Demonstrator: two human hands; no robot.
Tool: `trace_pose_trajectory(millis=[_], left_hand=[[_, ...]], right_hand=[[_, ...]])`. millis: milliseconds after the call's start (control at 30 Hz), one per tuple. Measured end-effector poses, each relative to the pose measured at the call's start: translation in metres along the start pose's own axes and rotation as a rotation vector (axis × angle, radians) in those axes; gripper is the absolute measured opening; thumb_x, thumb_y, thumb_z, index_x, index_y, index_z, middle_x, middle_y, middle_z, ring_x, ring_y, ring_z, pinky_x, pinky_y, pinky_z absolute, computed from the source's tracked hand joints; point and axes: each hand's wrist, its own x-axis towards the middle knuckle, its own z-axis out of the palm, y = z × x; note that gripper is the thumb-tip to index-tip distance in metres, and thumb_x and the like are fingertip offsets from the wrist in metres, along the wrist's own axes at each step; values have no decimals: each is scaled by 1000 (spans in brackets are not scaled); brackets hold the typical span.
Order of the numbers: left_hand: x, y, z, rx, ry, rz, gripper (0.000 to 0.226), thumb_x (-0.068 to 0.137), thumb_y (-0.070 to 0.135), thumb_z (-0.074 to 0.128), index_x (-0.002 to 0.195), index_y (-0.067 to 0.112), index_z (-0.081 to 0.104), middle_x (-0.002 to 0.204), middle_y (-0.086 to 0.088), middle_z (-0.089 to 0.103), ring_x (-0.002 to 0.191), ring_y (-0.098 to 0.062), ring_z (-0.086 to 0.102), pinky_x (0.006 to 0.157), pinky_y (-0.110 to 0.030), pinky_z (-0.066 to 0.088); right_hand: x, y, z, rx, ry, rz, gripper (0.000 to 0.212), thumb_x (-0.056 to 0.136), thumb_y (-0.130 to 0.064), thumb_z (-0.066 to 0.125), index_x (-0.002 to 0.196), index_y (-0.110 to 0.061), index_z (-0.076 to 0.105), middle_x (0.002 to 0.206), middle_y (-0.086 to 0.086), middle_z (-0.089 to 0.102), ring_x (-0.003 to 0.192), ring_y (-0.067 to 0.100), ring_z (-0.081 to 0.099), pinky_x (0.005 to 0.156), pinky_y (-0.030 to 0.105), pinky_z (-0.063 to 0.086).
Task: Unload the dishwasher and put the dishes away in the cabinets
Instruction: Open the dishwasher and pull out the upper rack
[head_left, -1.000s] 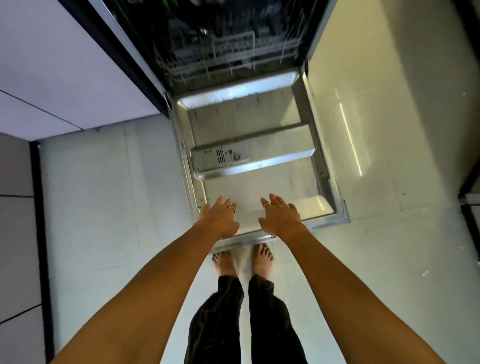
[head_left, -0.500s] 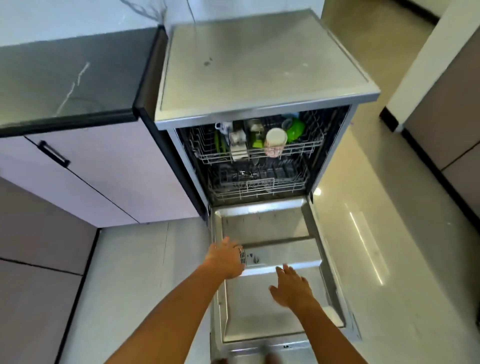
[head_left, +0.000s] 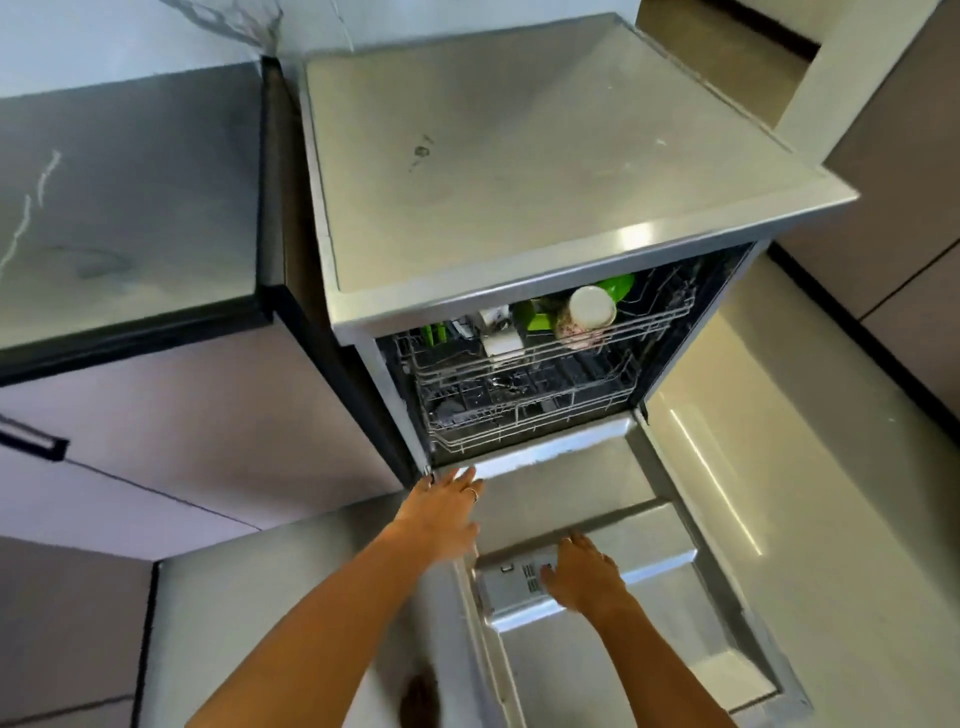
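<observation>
The dishwasher (head_left: 571, 171) stands with its door (head_left: 597, 649) dropped flat. The upper rack (head_left: 545, 348) still carries the white cup (head_left: 589, 312) and green dishes (head_left: 613, 287). Both hands hold nothing, fingers straight: the left hand (head_left: 441, 512) is near the lower rack (head_left: 524, 421), the right hand (head_left: 584, 579) above the door. I'd pull a rack out fully and evenly before lifting anything.

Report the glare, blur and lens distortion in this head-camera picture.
Head view: glare streaks the floor right of the open door and flashes on the dishwasher top's front edge; the rack interior is dark. The left hand and right hand are slightly soft, the cabinet handle smeared. Wide-angle bending tilts and stretches the counter and cabinets toward the edges.
</observation>
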Motion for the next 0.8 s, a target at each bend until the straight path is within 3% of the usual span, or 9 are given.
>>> trace_pose_trajectory(millis=[267,600,800], left_hand=[[35,-75,-32,-203,66,-55,69,97,36,42,153,19,5,160,0,3,147,-20,5,119,-40,14],[84,-71,-76,-233,159,27,69,97,34,44,153,20,4,160,1,1,147,-21,8,118,-45,18],[111,-67,-91,-172,274,76,67,95,28,50,151,15,16,156,-5,20,141,-28,25,113,-42,29]], right_hand=[[33,-93,-21,39,91,-29,66,98,-36,42,152,-16,10,160,5,6,147,24,13,117,43,16],[52,-48,-62,-40,187,112,68,98,-36,42,152,-17,7,160,5,2,147,22,7,119,43,11],[80,-40,-101,-141,248,77,66,99,-33,42,152,-16,6,160,3,-1,148,21,4,120,44,11]])
